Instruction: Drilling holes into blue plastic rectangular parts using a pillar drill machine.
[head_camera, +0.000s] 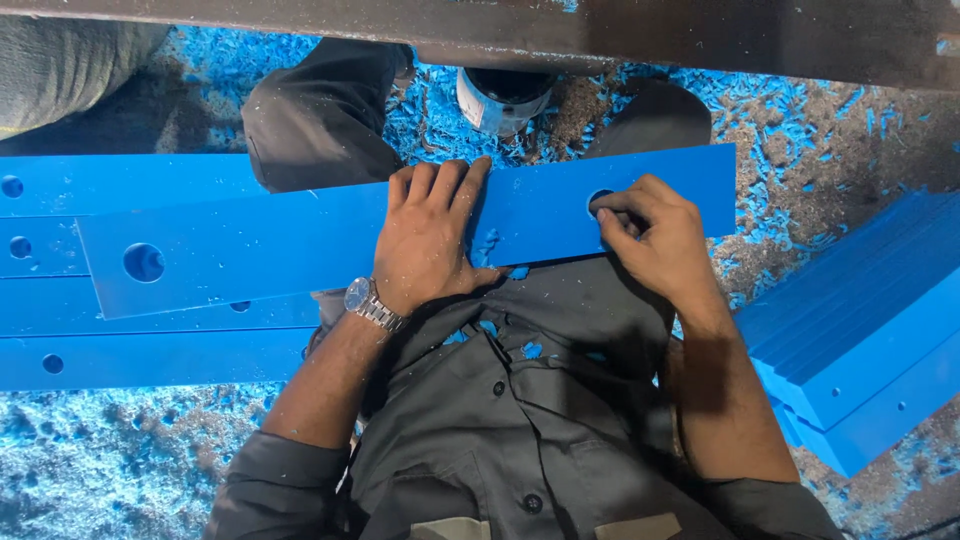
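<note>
Your left hand (428, 235) flat on the blue plank (300, 235) across your lap, right hand (655, 235) fingertips pinched at its hole (598, 200), gripping nothing, stacked blue planks (860, 340) crowding right, shavings-strewn floor (100, 460) around.

Forward of both hands, a dark metal beam (600, 30) and a grey cylinder (503, 97) block passage. Left of the left hand (430, 235), stacked blue strips (120, 350) occupy the floor. Right of the right hand (660, 240), open shavings-covered floor (820, 150) precedes a blue panel stack (870, 340).
</note>
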